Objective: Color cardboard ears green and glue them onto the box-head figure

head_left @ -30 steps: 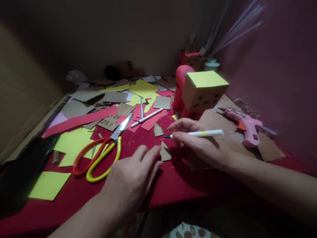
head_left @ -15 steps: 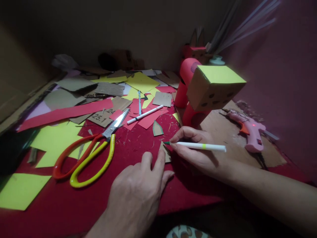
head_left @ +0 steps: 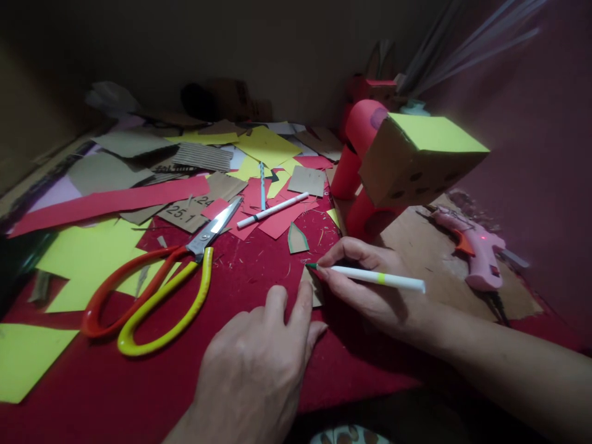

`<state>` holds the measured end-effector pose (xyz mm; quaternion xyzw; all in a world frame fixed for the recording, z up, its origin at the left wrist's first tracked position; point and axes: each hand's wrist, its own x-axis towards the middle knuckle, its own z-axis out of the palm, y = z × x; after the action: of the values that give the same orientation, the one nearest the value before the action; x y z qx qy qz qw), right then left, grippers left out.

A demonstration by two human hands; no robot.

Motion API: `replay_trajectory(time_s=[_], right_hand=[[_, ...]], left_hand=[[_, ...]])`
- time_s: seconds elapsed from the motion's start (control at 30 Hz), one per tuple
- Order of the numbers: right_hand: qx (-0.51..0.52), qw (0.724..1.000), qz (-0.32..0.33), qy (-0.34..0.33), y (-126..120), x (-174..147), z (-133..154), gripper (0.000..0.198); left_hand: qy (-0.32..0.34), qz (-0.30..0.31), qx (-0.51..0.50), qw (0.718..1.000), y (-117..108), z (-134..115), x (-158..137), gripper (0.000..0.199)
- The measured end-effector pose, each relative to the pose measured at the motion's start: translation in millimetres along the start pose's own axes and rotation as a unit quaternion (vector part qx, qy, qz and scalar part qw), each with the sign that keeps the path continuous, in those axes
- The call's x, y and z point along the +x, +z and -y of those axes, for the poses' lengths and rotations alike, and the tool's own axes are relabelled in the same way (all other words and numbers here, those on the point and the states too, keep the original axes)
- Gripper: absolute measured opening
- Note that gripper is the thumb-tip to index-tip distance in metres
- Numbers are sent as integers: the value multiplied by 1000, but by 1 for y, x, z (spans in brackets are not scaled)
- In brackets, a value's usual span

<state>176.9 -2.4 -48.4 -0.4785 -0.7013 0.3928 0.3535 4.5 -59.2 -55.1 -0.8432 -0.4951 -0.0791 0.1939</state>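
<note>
**Steadying a small cardboard piece with one hand, marker at its far point**

The cardboard piece [head_left: 317, 296] lies flat on the red-covered bench [head_left: 139, 385] and is the landmark for everything else here. Its narrow end points away from the person; its long axis runs from there back towards the body, slanting slightly right. Much of its left side is hidden under fingers.

The hands come at it from opposite sides, both very near. The left hand [head_left: 256, 357] is on the near-left side of the piece, palm down, fingers loosely spread and gripping nothing; its index finger rests on the piece and seems to pin it. The right hand [head_left: 372, 302] is just to the right, closed in a pinch around a white marker [head_left: 370, 276]. The marker lies crosswise to the piece's long axis, its green tip at the narrow end; whether the tip touches I cannot tell.

Just beyond the piece is a green-edged cut-out [head_left: 298, 240], similarly pointed. Farther beyond it lies a second marker [head_left: 275, 209]. The scissors [head_left: 200, 245] are well to its left, the box-headed figure [head_left: 393, 160] beyond and to its right, and the pink glue gun [head_left: 483, 266] well to its right.
</note>
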Motion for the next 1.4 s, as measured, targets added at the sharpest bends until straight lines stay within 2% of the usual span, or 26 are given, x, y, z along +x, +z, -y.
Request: replay_trajectory(time_s=[0.5,1.07,1.4], right_hand=[[-21,1000,-2,20,-1,1,7,5],[-10,1000,9,-12,0,0,-1,5],[-45,999,-1,-2,-1,1,9,5]], left_hand=[[-4,-9,-12,1000,1,0,0,40],[-7,-7,-1,1000,1,-1,0,41],[-4,-6,-4,1000,2,1,0,41]])
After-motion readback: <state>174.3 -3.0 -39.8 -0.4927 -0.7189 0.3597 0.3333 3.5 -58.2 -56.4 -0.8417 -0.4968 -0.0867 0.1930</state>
